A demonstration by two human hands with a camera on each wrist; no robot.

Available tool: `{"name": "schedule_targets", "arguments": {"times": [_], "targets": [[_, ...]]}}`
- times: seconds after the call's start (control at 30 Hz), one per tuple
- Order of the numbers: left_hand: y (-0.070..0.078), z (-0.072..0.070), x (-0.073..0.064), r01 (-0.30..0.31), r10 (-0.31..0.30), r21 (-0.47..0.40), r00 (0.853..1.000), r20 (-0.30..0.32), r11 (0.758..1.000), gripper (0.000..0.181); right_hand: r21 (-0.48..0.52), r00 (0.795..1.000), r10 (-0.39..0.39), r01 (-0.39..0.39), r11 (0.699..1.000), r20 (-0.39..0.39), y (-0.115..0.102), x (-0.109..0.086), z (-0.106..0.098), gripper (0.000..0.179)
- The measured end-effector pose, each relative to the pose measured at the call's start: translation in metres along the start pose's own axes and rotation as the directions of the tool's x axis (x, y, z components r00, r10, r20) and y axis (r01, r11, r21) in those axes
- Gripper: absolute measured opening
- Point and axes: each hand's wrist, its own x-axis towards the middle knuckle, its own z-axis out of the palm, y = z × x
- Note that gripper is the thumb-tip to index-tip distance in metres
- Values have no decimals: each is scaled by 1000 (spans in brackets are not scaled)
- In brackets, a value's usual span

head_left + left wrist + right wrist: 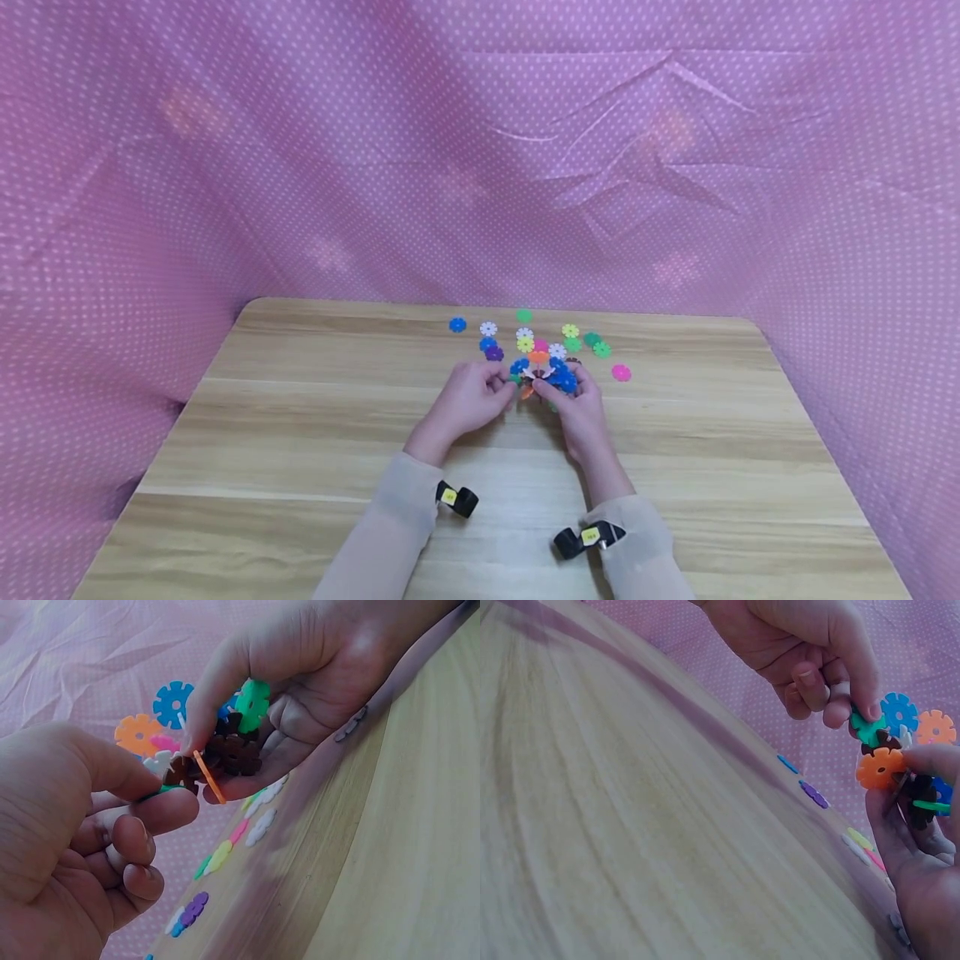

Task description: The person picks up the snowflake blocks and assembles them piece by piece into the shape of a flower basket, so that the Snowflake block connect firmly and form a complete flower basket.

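Observation:
My right hand [585,421] holds a cluster of interlocked plastic snowflake discs [562,379] in blue, orange, brown, white and green, above the far middle of the table. Its thumb presses on the cluster from the near side, with fingers curled behind. Between thumb and index finger, my left hand [472,396] pinches a green snowflake disc [868,727] at the cluster's left side, right against a brown piece. The other left fingers are loosely curled. An orange disc [881,769] stands out of the cluster close to the right thumb. Part of the cluster is hidden behind the right hand.
Loose snowflake discs lie behind the hands on the wooden table [300,433], among them a blue disc [457,325], a purple disc [494,354] and a pink disc [621,373]. A pink dotted curtain [480,208] surrounds the table's back and sides.

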Motion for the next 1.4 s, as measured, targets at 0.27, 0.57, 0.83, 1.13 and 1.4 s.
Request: {"name": "schedule_targets", "arguments": {"times": [0.27, 0.57, 0.83, 1.13, 1.4], "targets": [[-4, 0, 1, 7, -7, -15, 1000, -13, 1000, 10, 27, 1000, -21, 21, 999, 8, -1, 0, 1, 41], [-5, -6, 2, 22, -22, -4, 999, -40, 1000, 9, 3, 1000, -1, 1, 1000, 0, -2, 1, 0, 43], [-7, -5, 3, 10, -10, -8, 1000, -28, 1000, 11, 7, 1000, 2, -2, 1000, -13, 0, 3, -1, 42], [-22, -14, 7, 64, -67, -23, 986, -153, 998, 22, 63, 999, 0, 3, 998, -37, -1, 2, 1, 48], [-48, -24, 22, 176, -141, 65, 921, -363, 982, 25, 72, 999, 22, -20, 997, -23, -2, 0, 0, 60]]}}
